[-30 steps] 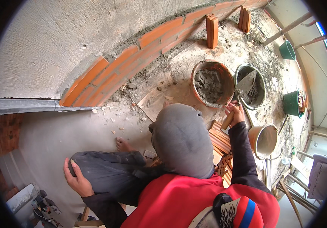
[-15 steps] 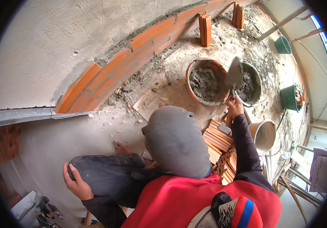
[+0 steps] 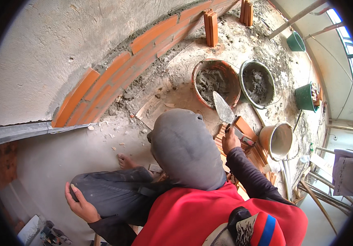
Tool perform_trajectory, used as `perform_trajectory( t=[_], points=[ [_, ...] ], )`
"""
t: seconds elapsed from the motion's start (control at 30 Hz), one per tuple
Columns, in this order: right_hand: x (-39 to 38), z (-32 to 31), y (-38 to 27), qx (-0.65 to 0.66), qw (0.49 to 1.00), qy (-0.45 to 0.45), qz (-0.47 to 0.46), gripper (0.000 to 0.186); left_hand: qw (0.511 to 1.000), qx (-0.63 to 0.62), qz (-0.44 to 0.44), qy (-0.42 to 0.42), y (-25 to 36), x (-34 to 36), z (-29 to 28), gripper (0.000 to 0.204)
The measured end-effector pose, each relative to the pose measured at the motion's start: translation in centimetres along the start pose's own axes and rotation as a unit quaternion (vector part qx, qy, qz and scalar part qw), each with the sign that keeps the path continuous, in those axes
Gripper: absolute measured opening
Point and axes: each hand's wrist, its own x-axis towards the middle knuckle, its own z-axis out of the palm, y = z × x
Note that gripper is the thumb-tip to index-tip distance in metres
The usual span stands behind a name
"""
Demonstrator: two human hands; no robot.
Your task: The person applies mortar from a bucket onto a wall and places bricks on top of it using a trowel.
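Observation:
My right hand [image 3: 230, 141] is closed round the handle of a pointed trowel [image 3: 224, 109], just beyond my raised right knee [image 3: 184, 149]. Its grey blade points away, reaching toward the near rim of a reddish bucket of mortar [image 3: 197, 93]. Bricks [image 3: 245, 128] lie stacked by that hand, with a red-and-black-handled tool [image 3: 248, 141] over them. My left hand [image 3: 83, 206] rests on my left knee, thumb and fingers apart, holding nothing.
A low course of orange bricks [image 3: 121, 69] runs along the wall at the left. Next to the reddish bucket stands a dark mortar bucket [image 3: 245, 96]; a beige bucket [image 3: 269, 141] sits nearer. Green buckets [image 3: 295, 42] and upright bricks [image 3: 210, 28] are farther off.
My right hand has drawn the trowel back and left, from over the dark bucket's edge to above the brick stack. The left hand stays on the knee. The view has shifted slightly.

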Motion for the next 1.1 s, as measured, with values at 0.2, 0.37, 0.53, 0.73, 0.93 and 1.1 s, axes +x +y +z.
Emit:
perform_trajectory(
  t=[0.2,0.37,0.53,0.73,0.93,1.1],
  points=[
    [-3.4,0.9,1.1,-0.057,0.996,-0.031,0.063,0.023,1.0,0.001,0.003,0.002,-0.5,0.0,-0.5,0.041],
    [-6.8,-2.0,5.0,-0.076,0.994,-0.049,0.063,0.026,1.0,-0.014,-0.007,0.005,-0.3,-0.4,-0.4,0.04],
    [-3.2,-6.5,6.4,-0.087,0.99,0.047,-0.097,0.031,1.0,-0.007,0.0,0.016,-0.5,-0.7,-0.5,0.04],
    [21.8,-11.6,-0.8,0.127,0.965,0.11,-0.2,0.037,0.999,0.009,0.034,0.005,1.2,0.3,0.7,0.04],
    [31.5,-8.4,-12.1,0.051,0.961,0.012,-0.272,0.035,0.998,-0.055,-0.015,0.04,-1.5,-0.7,-1.6,0.035],
    [33.8,-6.3,-13.7,0.147,0.962,-0.073,-0.22,0.033,0.992,0.065,0.074,0.078,2.9,2.2,-1.4,0.038]
  ],
)
